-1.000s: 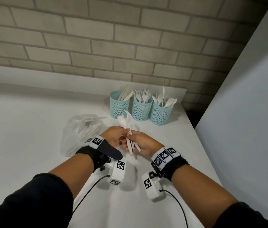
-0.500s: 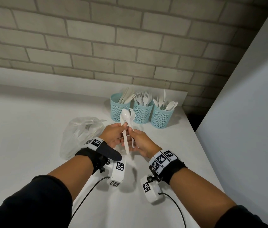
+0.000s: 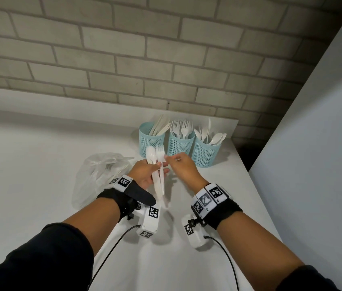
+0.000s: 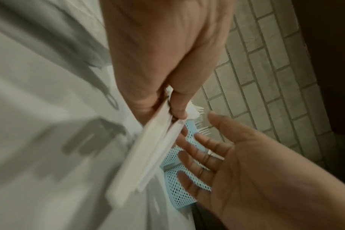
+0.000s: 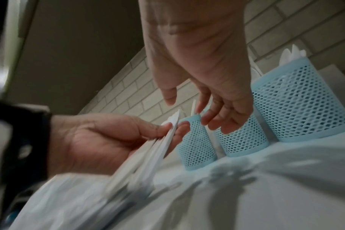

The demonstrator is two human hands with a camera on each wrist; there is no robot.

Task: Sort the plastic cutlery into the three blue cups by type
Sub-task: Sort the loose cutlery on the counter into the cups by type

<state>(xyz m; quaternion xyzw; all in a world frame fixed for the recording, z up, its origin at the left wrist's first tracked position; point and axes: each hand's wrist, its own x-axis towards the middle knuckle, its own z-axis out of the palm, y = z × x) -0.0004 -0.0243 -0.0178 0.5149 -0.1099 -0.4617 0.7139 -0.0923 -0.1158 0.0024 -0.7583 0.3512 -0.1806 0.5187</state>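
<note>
Near the middle of the white table (image 3: 29, 164), just in front of the three blue mesh cups, the left hand (image 3: 144, 175) pinches a small bundle of white plastic cutlery between thumb and fingers: a spoon (image 3: 150, 154) and a fork (image 3: 160, 153) side by side, heads pointing up and toward the far wall, handles running down and toward the person, so their long axes stand nearly upright with a slight lean. The right hand (image 3: 183, 166) hangs just to the right of the bundle, its fingers loosely spread and holding nothing; the wrist views show its fingertips close to the fork's tines, but whether they touch is unclear. The cups stand in a row at the far right of the table: the left cup (image 3: 152, 141) holds knives, the middle cup (image 3: 180, 143) forks with tines up, and the right cup (image 3: 205, 152) spoons with bowls up. A crumpled clear plastic bag (image 3: 100, 177) lies on the table to the left of the left hand. A brick wall (image 3: 165, 59) rises behind the table.
</note>
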